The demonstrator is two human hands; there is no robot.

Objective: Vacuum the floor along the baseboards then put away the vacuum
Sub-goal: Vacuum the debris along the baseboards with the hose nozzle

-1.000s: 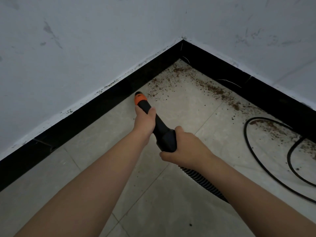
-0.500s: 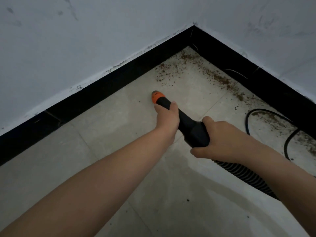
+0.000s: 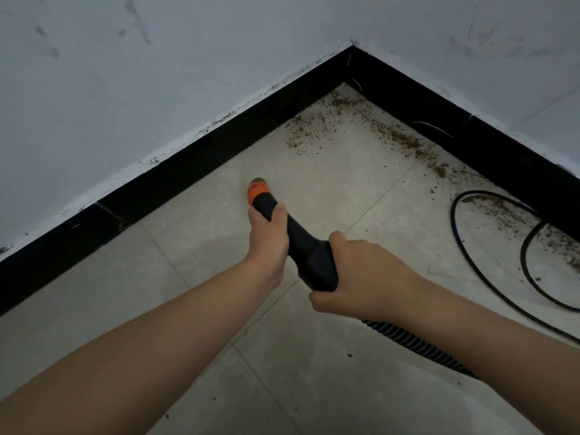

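I hold a black vacuum nozzle [image 3: 306, 249] with an orange tip [image 3: 259, 191] pointed down at the pale tiled floor [image 3: 314, 372]. My left hand [image 3: 268, 237] grips the nozzle just behind the orange tip. My right hand [image 3: 364, 274] grips its thicker rear end, where the ribbed black hose [image 3: 420, 343] runs off under my right forearm. The tip sits a short way from the black baseboard [image 3: 194, 171] on the left wall. Brown dirt [image 3: 405, 139] lies scattered in the corner and along the right baseboard [image 3: 489, 152].
A black power cord [image 3: 489, 277] loops on the floor at the right, near the dirt. Two scuffed white walls meet in a corner [image 3: 353, 47] straight ahead. Bare tiles spread out at the bottom and left.
The nozzle tip has drawn back from the left baseboard onto the open tile. My view has shifted, so the corner sits further right. Both hands keep their hold.
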